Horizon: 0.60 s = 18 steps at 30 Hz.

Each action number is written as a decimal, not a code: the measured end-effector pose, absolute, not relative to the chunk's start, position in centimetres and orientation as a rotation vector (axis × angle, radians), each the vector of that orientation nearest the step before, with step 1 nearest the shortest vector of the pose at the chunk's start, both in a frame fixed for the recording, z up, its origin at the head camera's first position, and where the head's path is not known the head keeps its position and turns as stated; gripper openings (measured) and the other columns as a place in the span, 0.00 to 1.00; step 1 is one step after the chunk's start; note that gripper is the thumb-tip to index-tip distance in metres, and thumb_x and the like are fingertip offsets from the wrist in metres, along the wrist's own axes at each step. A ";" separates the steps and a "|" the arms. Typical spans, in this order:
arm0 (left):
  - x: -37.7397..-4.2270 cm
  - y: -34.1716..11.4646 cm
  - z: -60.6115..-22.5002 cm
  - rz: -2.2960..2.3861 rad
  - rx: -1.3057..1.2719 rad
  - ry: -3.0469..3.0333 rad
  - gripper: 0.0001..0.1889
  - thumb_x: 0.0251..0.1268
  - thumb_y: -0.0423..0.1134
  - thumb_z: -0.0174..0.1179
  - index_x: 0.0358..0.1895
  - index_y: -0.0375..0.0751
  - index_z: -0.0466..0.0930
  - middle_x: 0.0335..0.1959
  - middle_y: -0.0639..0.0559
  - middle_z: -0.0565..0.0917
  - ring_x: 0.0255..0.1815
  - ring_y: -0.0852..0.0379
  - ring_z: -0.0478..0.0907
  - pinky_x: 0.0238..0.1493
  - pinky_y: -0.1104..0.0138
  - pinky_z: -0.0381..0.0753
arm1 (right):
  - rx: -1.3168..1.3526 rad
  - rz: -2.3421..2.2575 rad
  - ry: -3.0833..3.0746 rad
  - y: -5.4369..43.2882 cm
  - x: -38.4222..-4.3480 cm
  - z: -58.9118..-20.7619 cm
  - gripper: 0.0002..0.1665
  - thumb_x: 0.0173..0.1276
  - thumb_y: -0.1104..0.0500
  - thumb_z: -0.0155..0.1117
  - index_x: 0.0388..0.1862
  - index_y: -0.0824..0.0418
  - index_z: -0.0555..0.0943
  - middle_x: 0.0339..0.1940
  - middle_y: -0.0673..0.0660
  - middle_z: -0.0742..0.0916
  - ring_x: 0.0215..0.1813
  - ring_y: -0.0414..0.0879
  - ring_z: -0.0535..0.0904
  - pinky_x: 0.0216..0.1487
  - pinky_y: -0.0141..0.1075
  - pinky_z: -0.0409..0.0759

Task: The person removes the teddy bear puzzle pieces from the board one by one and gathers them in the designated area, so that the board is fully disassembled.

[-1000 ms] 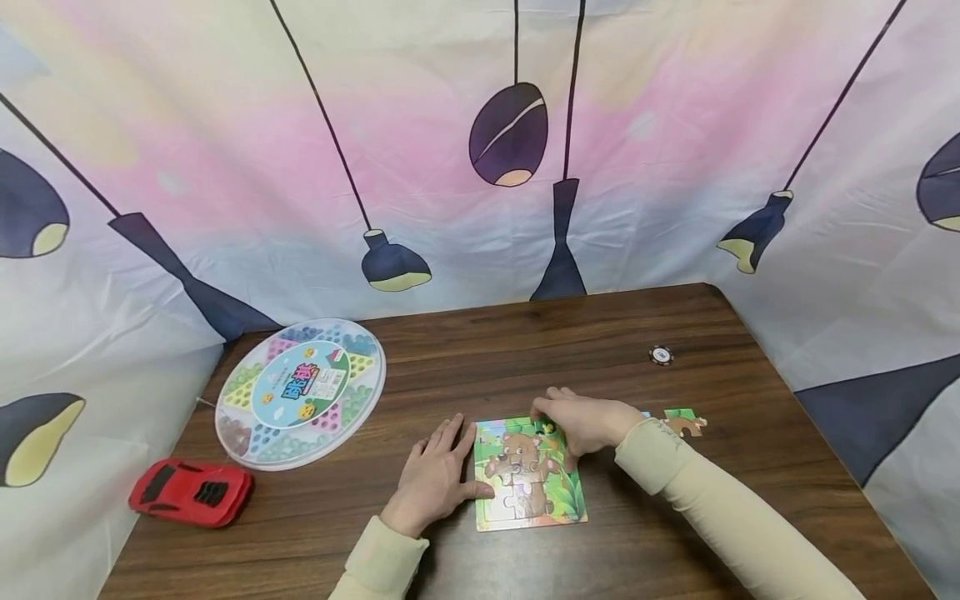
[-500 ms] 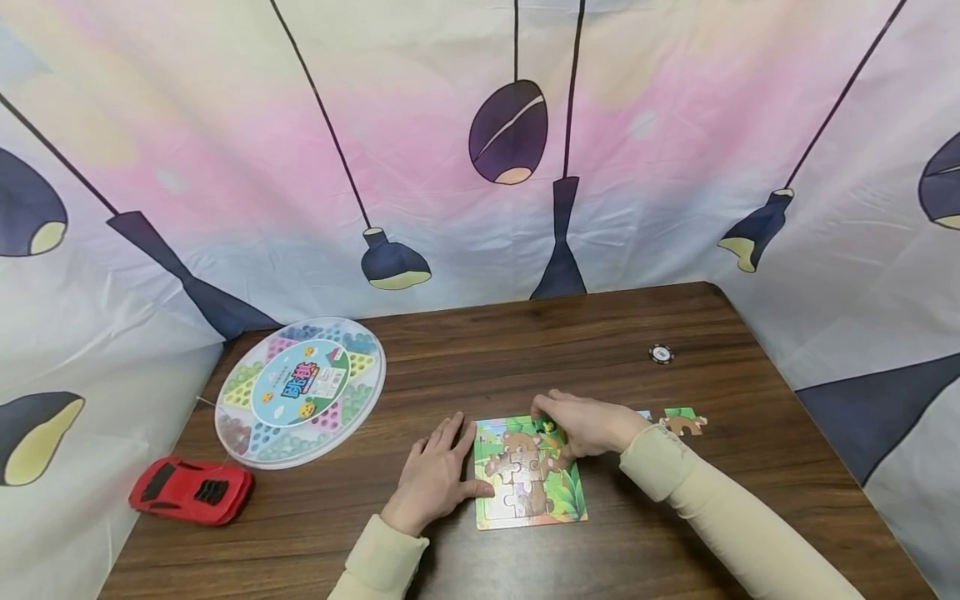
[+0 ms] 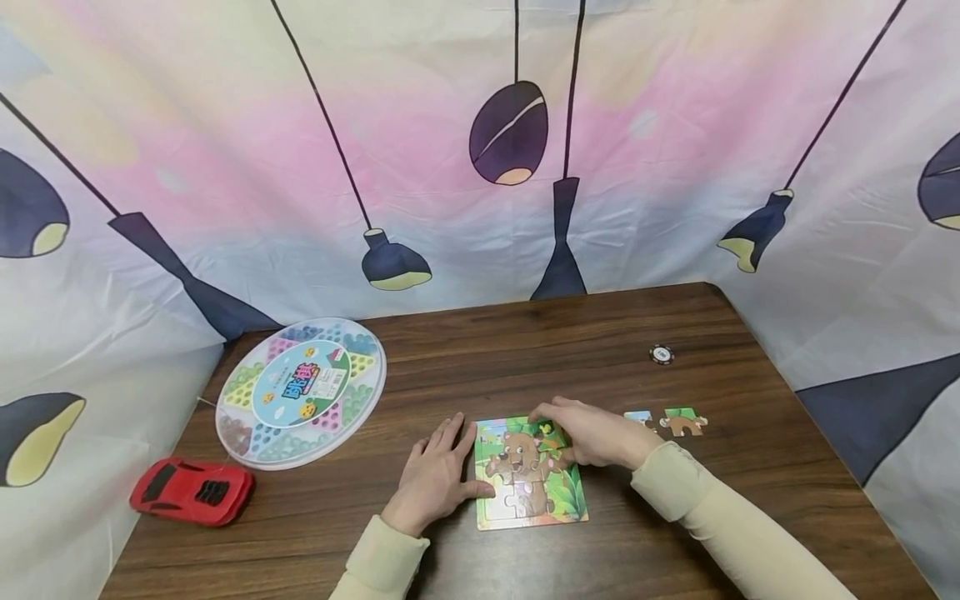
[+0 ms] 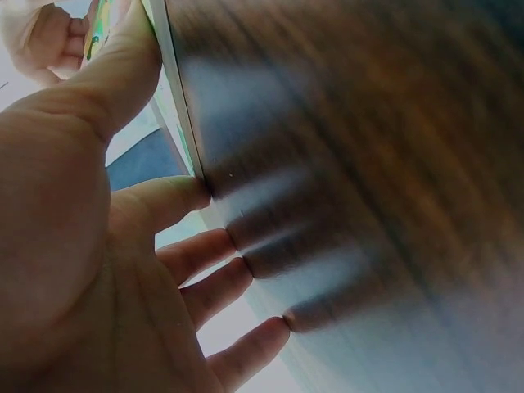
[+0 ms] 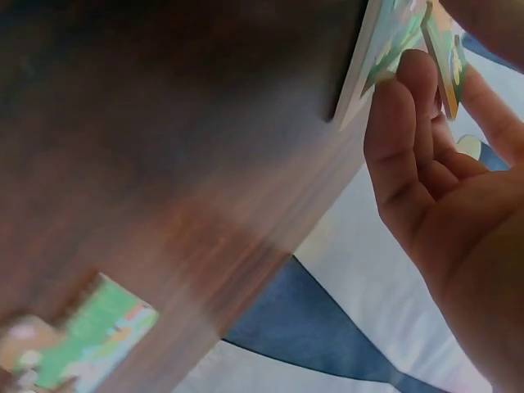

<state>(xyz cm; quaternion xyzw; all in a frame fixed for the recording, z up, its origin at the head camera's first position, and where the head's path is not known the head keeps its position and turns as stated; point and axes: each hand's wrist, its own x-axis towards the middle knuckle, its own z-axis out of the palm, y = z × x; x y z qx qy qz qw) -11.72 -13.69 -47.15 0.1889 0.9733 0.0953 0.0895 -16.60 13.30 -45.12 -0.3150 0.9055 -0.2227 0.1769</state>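
Two hands at the near part of the tabletop (image 3: 270,550), w/ a bear jigsaw (image 3: 531,524) lying flat betw. them, most of its picture filled in. Left grip (image 3: 433,483): fingers spread & straight, tips down on the wood, holding nothing; thumb laps over the jigsaw's L edge, index tip right at that edge. Prob. a brace, so the frame won't skid under a push from the R.

Right grip (image 3: 596,429) is over the jigsaw's upper R part, nearly closed: a pinch on one tilted piece (image 5: 453,70), seen in the R wrist view. Tilt likely lets one edge be steered first, w/ fingers clear of the neighbours. Can't tell if the piece's low edge touches the frame, b/c fingers hide it.

Off to the L, a red toy car (image 3: 191,492), well apart from the work, prob. parked there to stay out of the way. A bit farther, R of the jigsaw: a blue-topped piece (image 3: 639,415), partly behind the R wrist, & a green-brown piece (image 3: 681,413) just beside it; both loose, handy for the R side, I'd guess.

Far L, a round marble-game board (image 3: 300,392) lies flat; far R, a poker-type chip (image 3: 662,355). Behind all, a lamp-print cloth (image 3: 450,208) hangs as backdrop.
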 end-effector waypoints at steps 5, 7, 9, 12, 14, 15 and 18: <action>-11.7 -13.7 -47.1 0.275 0.561 2.897 0.51 0.51 0.70 0.60 0.75 0.42 0.61 0.76 0.39 0.56 0.74 0.42 0.55 0.63 0.43 0.64 | -0.947 -0.740 2.590 13.8 -16.3 -45.4 0.28 0.64 0.60 0.70 0.63 0.53 0.76 0.45 0.47 0.80 0.33 0.39 0.74 0.33 0.33 0.75; -11.7 -13.7 -47.0 0.272 0.562 2.898 0.51 0.51 0.70 0.60 0.75 0.42 0.61 0.76 0.39 0.56 0.74 0.42 0.55 0.63 0.43 0.64 | -0.964 -0.792 2.597 13.9 -16.3 -45.6 0.25 0.67 0.63 0.67 0.63 0.55 0.76 0.46 0.48 0.81 0.33 0.39 0.75 0.33 0.33 0.75; -11.6 -13.7 -47.0 0.277 0.564 2.896 0.51 0.52 0.70 0.60 0.75 0.42 0.61 0.76 0.39 0.56 0.75 0.42 0.55 0.63 0.43 0.64 | -0.965 -0.826 2.611 14.0 -16.2 -45.7 0.23 0.67 0.64 0.65 0.61 0.56 0.77 0.43 0.47 0.81 0.33 0.39 0.74 0.33 0.32 0.75; -11.6 -13.6 -47.0 0.280 0.566 2.898 0.51 0.52 0.70 0.60 0.75 0.42 0.61 0.76 0.39 0.56 0.75 0.42 0.55 0.63 0.43 0.64 | -0.917 -0.917 2.590 14.2 -16.0 -45.7 0.22 0.68 0.65 0.64 0.60 0.57 0.76 0.33 0.46 0.79 0.30 0.39 0.73 0.31 0.33 0.75; -11.6 -13.6 -47.1 0.280 0.567 2.900 0.51 0.51 0.70 0.60 0.75 0.42 0.61 0.76 0.39 0.56 0.75 0.42 0.55 0.63 0.43 0.64 | -0.871 -0.983 2.585 14.4 -15.8 -45.6 0.21 0.67 0.66 0.65 0.58 0.58 0.77 0.30 0.45 0.78 0.29 0.38 0.72 0.30 0.33 0.75; -11.6 -13.6 -47.1 0.278 0.567 2.900 0.51 0.51 0.70 0.60 0.75 0.42 0.61 0.76 0.39 0.56 0.75 0.42 0.55 0.63 0.43 0.64 | -0.850 -1.025 2.580 14.6 -15.8 -45.5 0.20 0.67 0.65 0.66 0.57 0.58 0.77 0.29 0.46 0.78 0.29 0.38 0.73 0.30 0.33 0.76; -11.6 -13.6 -47.0 0.271 0.570 2.902 0.51 0.51 0.70 0.60 0.75 0.42 0.61 0.76 0.39 0.57 0.75 0.42 0.55 0.63 0.44 0.64 | -0.787 -1.120 2.600 15.5 -15.7 -45.2 0.17 0.65 0.64 0.68 0.52 0.57 0.79 0.29 0.46 0.78 0.30 0.39 0.73 0.30 0.33 0.75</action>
